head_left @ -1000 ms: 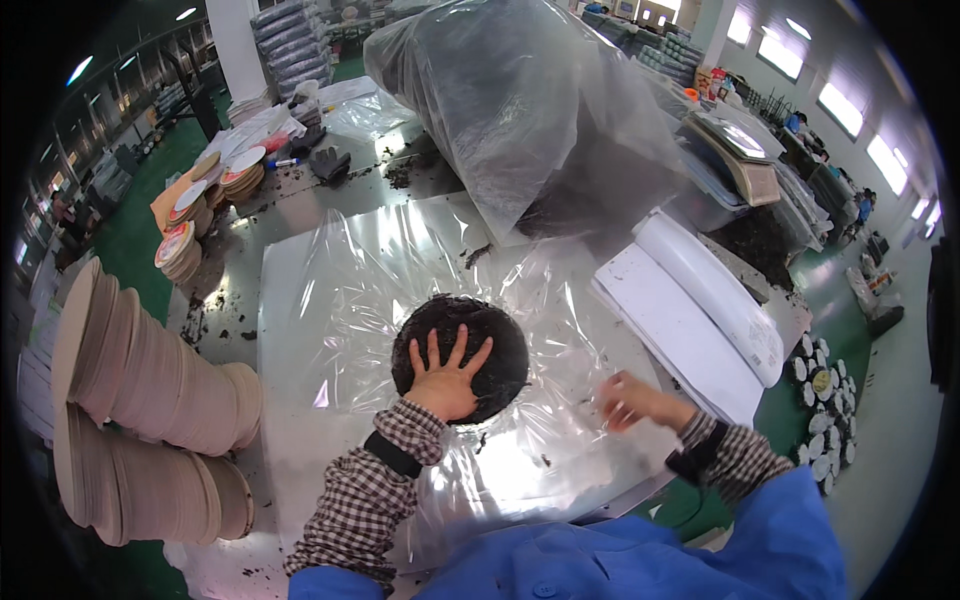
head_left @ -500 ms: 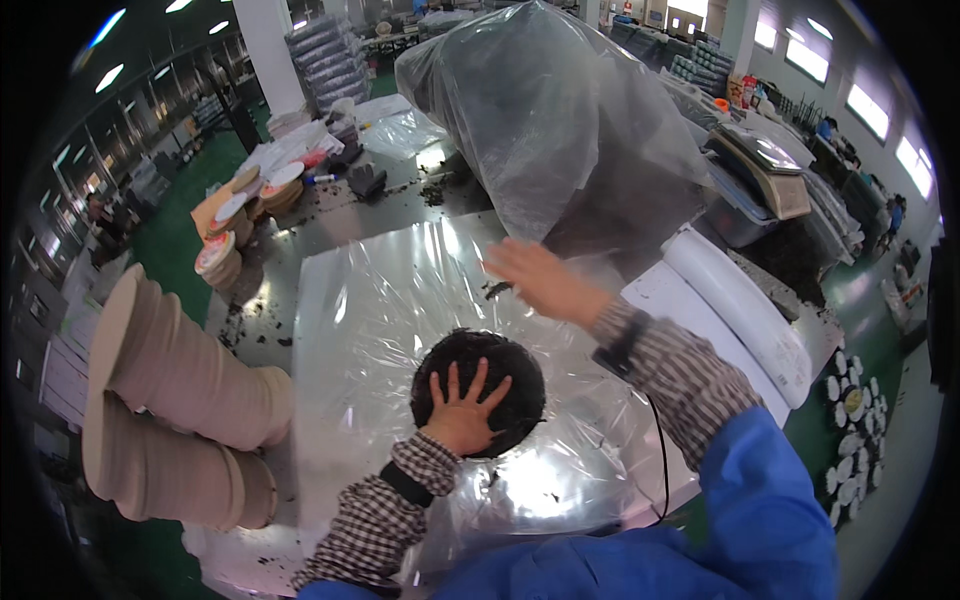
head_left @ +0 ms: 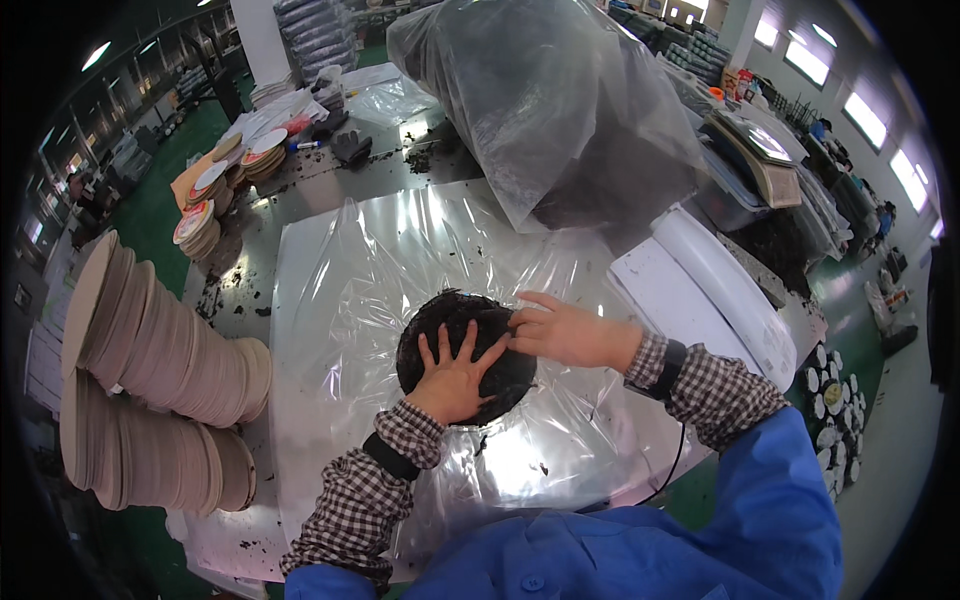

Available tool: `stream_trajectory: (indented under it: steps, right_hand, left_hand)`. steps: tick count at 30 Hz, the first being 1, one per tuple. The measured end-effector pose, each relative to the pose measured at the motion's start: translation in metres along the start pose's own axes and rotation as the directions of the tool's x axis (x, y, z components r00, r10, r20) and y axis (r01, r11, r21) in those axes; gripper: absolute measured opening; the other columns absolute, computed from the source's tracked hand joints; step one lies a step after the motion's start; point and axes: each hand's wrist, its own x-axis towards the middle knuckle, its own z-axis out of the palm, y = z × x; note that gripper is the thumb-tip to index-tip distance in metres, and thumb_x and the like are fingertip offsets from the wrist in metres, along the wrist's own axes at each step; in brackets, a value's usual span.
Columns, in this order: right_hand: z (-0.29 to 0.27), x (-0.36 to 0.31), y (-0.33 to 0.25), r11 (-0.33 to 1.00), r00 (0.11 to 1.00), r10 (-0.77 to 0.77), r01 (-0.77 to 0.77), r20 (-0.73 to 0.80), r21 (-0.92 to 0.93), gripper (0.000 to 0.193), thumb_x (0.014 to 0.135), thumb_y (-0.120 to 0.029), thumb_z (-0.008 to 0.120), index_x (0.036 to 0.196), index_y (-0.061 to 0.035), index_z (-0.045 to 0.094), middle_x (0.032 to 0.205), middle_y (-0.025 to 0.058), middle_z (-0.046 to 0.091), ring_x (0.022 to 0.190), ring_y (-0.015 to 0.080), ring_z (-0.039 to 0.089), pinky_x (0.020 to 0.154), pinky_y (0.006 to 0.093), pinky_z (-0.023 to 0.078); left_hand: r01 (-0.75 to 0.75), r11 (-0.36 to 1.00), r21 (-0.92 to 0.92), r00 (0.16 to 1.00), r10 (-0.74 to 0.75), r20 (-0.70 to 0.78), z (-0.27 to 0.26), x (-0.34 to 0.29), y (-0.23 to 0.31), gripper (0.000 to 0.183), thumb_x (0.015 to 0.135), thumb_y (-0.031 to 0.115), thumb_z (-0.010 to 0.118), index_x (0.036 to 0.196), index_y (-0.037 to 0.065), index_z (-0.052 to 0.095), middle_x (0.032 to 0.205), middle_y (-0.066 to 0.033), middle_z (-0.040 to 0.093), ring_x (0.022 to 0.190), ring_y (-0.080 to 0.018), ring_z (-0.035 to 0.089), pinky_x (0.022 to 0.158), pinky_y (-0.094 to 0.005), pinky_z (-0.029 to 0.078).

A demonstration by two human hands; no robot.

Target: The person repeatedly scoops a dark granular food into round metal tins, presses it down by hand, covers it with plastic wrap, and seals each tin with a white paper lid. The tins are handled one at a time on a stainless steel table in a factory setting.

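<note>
Spread wide, the left hand [head_left: 450, 388] rests on a black disc [head_left: 508, 384]. The right hand [head_left: 572, 335] touches its edge; pinch unclear.

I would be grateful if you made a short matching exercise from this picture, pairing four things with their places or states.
Column one:
1. Left hand
2. Right hand
3. Plain pale discs
4. Dark glove

Column two:
A. Fingertips at the right-hand edge of the dark round mass
B. Lying just right of a blue and white marker
C. Spread, palm down, over the dark round mass
D. Piled in two long, leaning stacks

Right pairs: 1-C, 2-A, 3-D, 4-B.
</note>
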Motion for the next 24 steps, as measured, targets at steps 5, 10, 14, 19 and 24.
stream_trajectory:
  steps: [5,10,14,19,24]
  right_hand:
    - [0.001,-0.019,-0.015,0.861,0.957,0.265,-0.18,-0.118,0.476,0.032,0.088,-0.011,0.054,0.119,-0.0004,0.052,0.117,0.0187,0.057,0.117,0.0336,0.053,0.099,0.0413,0.044]
    - [-0.014,-0.106,-0.039,0.217,0.265,0.963,-0.881,0.058,0.42,0.039,0.093,-0.017,0.06,0.126,-0.0003,0.048,0.098,0.0207,0.064,0.097,0.0325,0.065,0.086,0.0413,0.05]
    - [0.031,-0.158,-0.099,-0.033,0.299,0.846,-0.797,0.442,0.603,0.043,0.091,-0.017,0.063,0.127,0.0017,0.05,0.086,0.0088,0.064,0.08,0.0187,0.063,0.069,0.0335,0.052]
    - [-0.051,-0.17,-0.076,0.161,0.406,0.914,-0.328,-0.015,0.931,0.059,0.093,-0.02,0.059,0.143,0.0016,0.037,0.115,0.0114,0.059,0.098,0.0172,0.058,0.089,0.0313,0.05]
    - [-0.018,-0.11,-0.073,0.657,0.56,0.719,-0.354,-0.412,0.665,0.089,0.085,-0.031,0.074,0.15,0.0017,0.022,0.145,0.0201,0.038,0.125,0.0297,0.047,0.107,0.0468,0.033]
  left_hand:
    - [-0.042,0.996,0.083,0.999,0.041,0.007,-0.005,0.0,0.003,0.088,0.09,0.03,0.066,0.153,0.048,0.007,0.16,-0.0282,0.0,0.139,-0.0639,0.005,0.105,-0.0796,0.004]
    - [-0.045,0.997,0.064,0.998,0.047,-0.039,-0.004,-0.006,0.004,0.089,0.086,0.022,0.068,0.154,0.045,0.014,0.16,-0.0287,0.002,0.139,-0.064,0.008,0.105,-0.0791,0.009]
    - [-0.066,0.997,0.037,0.997,0.068,-0.039,-0.007,-0.002,0.011,0.087,0.087,0.02,0.066,0.154,0.045,0.016,0.16,-0.029,0.002,0.14,-0.0634,0.007,0.106,-0.0779,0.008]
    - [-0.041,0.999,0.036,0.998,0.042,-0.046,-0.003,-0.003,0.006,0.085,0.087,0.02,0.067,0.153,0.042,0.02,0.16,-0.0289,0.003,0.14,-0.0629,0.009,0.106,-0.0779,0.008]
    - [-0.054,0.991,0.119,0.999,0.052,0.016,-0.004,0.001,0.006,0.087,0.089,0.031,0.067,0.154,0.045,0.011,0.159,-0.0298,0.0,0.138,-0.0662,0.008,0.103,-0.0812,0.008]
